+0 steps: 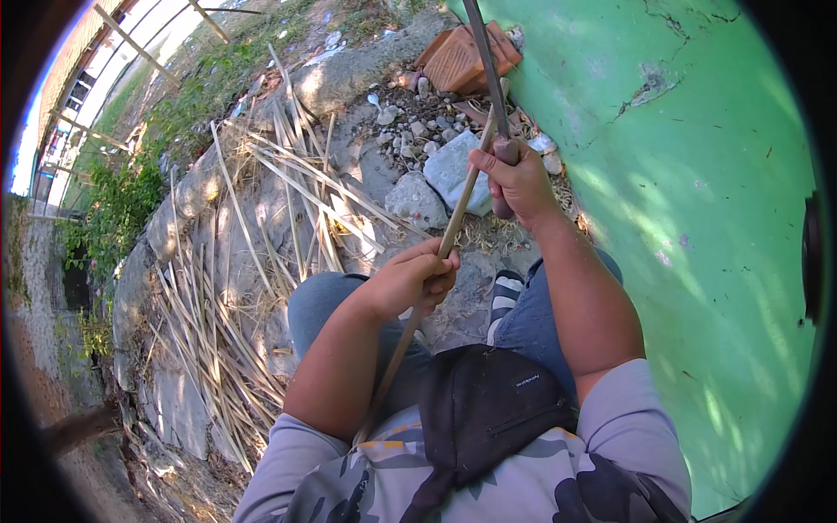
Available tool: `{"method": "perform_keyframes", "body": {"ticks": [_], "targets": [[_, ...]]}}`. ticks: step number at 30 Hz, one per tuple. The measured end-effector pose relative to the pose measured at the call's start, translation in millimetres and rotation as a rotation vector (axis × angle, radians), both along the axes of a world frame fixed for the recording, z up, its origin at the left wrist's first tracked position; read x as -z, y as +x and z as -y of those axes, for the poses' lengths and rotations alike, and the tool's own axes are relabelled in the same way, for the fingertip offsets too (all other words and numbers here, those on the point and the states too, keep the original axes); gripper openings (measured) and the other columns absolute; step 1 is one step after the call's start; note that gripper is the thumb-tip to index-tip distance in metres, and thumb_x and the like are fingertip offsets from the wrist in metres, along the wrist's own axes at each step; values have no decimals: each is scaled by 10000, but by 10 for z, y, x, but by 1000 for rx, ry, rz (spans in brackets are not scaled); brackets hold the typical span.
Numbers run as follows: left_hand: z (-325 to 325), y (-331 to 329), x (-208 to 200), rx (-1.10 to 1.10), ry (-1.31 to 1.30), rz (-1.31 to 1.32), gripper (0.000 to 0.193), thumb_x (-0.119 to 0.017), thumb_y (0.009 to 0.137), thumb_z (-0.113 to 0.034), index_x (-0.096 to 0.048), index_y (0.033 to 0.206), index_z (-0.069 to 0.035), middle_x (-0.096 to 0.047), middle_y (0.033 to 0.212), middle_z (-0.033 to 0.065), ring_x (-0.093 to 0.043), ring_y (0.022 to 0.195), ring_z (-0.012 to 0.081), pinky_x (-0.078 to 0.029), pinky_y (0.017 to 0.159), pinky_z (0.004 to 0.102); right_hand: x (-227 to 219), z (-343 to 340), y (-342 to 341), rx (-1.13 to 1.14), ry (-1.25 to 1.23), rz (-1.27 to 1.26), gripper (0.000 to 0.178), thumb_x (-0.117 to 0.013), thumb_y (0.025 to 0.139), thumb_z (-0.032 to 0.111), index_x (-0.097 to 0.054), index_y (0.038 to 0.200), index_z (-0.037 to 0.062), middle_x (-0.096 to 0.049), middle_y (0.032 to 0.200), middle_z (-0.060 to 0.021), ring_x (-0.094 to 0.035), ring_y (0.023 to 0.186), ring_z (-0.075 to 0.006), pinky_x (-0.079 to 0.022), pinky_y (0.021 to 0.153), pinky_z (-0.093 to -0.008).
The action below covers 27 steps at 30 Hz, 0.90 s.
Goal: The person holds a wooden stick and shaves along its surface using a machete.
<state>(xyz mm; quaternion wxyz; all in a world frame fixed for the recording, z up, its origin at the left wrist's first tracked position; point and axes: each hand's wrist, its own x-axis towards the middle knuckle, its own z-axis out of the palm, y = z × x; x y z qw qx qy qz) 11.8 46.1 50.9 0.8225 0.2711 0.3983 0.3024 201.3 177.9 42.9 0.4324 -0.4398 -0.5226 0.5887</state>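
My left hand point(411, 277) is closed around a long thin bamboo stick point(457, 212) that runs from my lap up toward the rocks. My right hand point(516, 179) grips the handle of a long dark blade point(485, 54) that points up and away, its edge lying against the upper part of the stick. Both hands are above my knees, which are in blue jeans. A dark pouch point(488, 405) hangs on my chest.
A pile of several split bamboo strips point(261, 235) lies on the ground to the left. Grey rocks point(436, 183) and a reddish brick point(458, 57) sit ahead. A green painted wall point(697, 192) rises on the right. A fence and grass lie far left.
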Motion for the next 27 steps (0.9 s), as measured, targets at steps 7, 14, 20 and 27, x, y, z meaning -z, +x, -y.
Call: {"method": "perform_keyframes", "body": {"ticks": [7, 14, 20, 27], "targets": [[34, 56, -48, 25, 135, -246, 261, -436, 997, -230, -511, 1198, -83, -563, 865, 46, -587, 728, 153, -503, 632, 312, 106, -37, 79, -15, -70, -115, 203, -781, 865, 166, -616, 767, 99, -566, 667, 29, -461, 482, -47, -352, 452, -213], [722, 27, -267, -121, 525, -618, 398, -582, 1005, -349, -530, 1231, -25, -613, 1054, 97, -627, 911, 160, -529, 761, 349, 25, 14, 223, 24, -15, -232, 200, -786, 853, 133, -614, 760, 90, -573, 675, 13, -466, 495, -69, -363, 461, -228], [2086, -153, -451, -223, 509, -1444, 400, -680, 916, -375, -607, 1023, 3, -632, 923, 185, -633, 866, 344, -500, 762, 425, 15, 47, 438, 50, 2, -283, 185, -791, 854, 141, -630, 783, 86, -584, 693, 13, -469, 502, -70, -376, 475, -233], [3111, 73, -317, -168, 146, -1443, 462, -595, 944, -475, -669, 1001, -22, -657, 939, 215, -659, 882, 367, -508, 794, 457, -1, 120, 450, 23, 5, -260, 228, -796, 867, 180, -608, 759, 108, -558, 655, 20, -470, 500, -66, -384, 487, -244]]}}
